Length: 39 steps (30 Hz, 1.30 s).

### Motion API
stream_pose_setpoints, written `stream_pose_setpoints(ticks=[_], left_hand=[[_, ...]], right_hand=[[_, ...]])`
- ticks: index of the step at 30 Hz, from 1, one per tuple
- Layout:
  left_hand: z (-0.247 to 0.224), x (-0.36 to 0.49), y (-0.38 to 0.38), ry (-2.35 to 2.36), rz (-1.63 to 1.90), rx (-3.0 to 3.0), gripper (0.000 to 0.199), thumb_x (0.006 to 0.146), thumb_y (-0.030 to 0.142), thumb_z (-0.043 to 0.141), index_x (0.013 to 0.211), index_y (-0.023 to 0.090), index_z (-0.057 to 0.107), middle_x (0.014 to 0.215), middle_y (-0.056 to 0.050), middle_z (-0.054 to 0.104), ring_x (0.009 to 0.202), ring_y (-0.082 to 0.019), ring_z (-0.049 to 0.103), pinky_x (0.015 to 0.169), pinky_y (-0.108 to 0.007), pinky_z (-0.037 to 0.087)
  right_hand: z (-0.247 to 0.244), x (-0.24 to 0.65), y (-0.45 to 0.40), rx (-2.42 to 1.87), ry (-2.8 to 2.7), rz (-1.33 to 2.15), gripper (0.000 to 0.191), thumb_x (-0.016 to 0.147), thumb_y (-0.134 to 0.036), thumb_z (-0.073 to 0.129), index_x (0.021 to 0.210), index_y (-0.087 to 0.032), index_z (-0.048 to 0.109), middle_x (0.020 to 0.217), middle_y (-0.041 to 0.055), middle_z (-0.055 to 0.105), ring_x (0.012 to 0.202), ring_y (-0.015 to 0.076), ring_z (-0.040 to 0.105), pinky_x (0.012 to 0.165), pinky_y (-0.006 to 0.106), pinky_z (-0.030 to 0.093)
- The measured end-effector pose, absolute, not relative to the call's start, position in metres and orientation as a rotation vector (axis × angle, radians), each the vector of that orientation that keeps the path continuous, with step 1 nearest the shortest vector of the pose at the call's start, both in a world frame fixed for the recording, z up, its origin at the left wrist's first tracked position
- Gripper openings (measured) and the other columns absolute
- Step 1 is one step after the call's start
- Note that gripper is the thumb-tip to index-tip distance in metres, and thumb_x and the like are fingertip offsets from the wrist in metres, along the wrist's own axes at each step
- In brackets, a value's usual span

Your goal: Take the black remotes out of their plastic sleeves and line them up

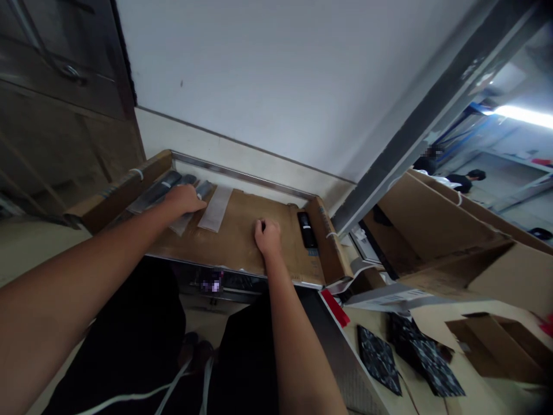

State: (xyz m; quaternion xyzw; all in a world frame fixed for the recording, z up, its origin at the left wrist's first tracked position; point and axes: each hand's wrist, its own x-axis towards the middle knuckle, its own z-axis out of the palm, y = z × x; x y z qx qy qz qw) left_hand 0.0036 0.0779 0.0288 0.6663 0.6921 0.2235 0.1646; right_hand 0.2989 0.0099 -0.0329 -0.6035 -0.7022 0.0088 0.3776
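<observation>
My left hand (185, 200) lies on a clear plastic bag (149, 196) of dark rolls at the left of a cardboard-lined, steel-edged tray (242, 173). Its fingers press on the bag, but I cannot tell whether they grip it. A pale translucent strip (215, 208) lies just right of that hand. My right hand (266, 236) rests curled on the bare brown cardboard (233, 242), holding nothing. A black rectangular object (306, 229) lies to its right, beside the tray's far end.
Cardboard boxes (432, 222) stand at the right, above a table (432, 340) with black patterned sheets (379, 358). A white wall (259, 69) rises behind the tray, with a metal cabinet (64, 75) at left. A person (464, 181) is in the distance.
</observation>
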Motion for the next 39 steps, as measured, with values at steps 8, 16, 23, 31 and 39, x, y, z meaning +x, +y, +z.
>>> stream_pose_setpoints(ticks=[8,16,23,31,39], left_hand=[[0.026,0.036,-0.005,1.559,1.345,1.119,0.043,0.073,0.049,0.071,0.103,0.019,0.062,0.102,-0.009,0.073,0.092,-0.025,0.07,0.077,-0.035,0.055],[-0.015,0.089,-0.199,1.175,1.103,0.768,0.063,0.066,0.052,0.084,0.113,0.017,0.061,0.101,-0.012,0.077,0.093,-0.028,0.073,0.077,-0.034,0.059],[-0.112,0.076,-0.269,1.221,0.81,0.589,0.069,0.058,0.061,0.086,0.105,0.015,0.066,0.106,-0.015,0.076,0.098,-0.031,0.072,0.087,-0.038,0.057],[-0.14,0.076,-0.254,1.271,0.821,0.625,0.069,0.054,0.072,0.081,0.091,0.016,0.066,0.07,-0.004,0.071,0.052,-0.017,0.063,0.044,-0.024,0.046],[-0.152,0.087,-0.251,1.103,0.776,0.418,0.062,0.06,0.074,0.076,0.084,0.019,0.059,0.044,0.005,0.053,0.029,-0.011,0.04,0.031,-0.023,0.036]], right_hand=[[-0.017,0.295,-0.004,-1.392,-1.365,0.455,0.043,0.089,-0.05,0.053,0.114,-0.015,0.058,0.115,0.017,0.064,0.099,0.0244,0.063,0.086,0.037,0.051],[-0.059,0.228,-0.235,-0.882,-1.018,1.741,0.091,0.07,-0.062,0.079,0.143,-0.022,0.043,0.122,0.0137,0.065,0.11,0.0288,0.066,0.089,0.041,0.054],[-0.146,0.2,-0.306,-1.189,-0.54,2.014,0.106,0.042,-0.077,0.085,0.12,-0.012,0.056,0.081,0.0104,0.071,0.052,0.0207,0.065,0.049,0.033,0.052],[-0.169,0.204,-0.285,-1.097,-0.541,2.111,0.091,0.055,-0.072,0.083,0.113,-0.008,0.056,0.079,0.0111,0.071,0.043,0.0124,0.06,0.037,0.02,0.045],[-0.15,0.21,-0.28,-1.071,-0.496,2.083,0.079,0.06,-0.069,0.083,0.104,-0.008,0.06,0.079,0.0119,0.071,0.048,0.0128,0.062,0.041,0.021,0.047]])
